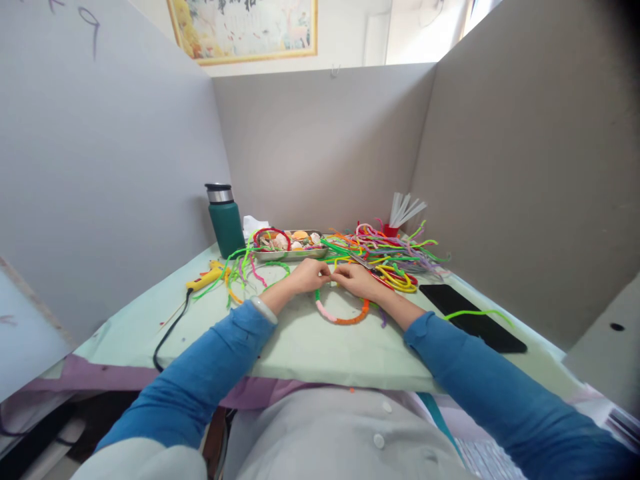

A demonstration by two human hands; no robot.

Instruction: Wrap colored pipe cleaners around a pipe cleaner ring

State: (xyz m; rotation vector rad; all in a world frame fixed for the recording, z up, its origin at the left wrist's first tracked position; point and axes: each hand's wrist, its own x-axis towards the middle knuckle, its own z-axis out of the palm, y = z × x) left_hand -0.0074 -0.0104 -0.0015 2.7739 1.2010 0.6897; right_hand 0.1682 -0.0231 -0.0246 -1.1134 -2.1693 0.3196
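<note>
Near the middle of the table, my left hand (309, 276) and my right hand (353, 279) meet fingertip to fingertip, each in a pinch. A ring of coloured pipe cleaner (350, 321), with green, pink and orange stretches, hangs below the fingers toward me. Its upper part runs up to my hands, and both seem to pinch it there. What lies right between the fingertips is too small to make out. A pale bracelet circles my left wrist.
Behind my hands are a metal tray (295, 253) of shells and a heap of pipe cleaners (385, 247). A green bottle (226, 223) and yellow glue gun (206, 277) are left. Right are a black slab (473, 319) and a red cup (391, 231) of white sticks. Grey partitions surround the table.
</note>
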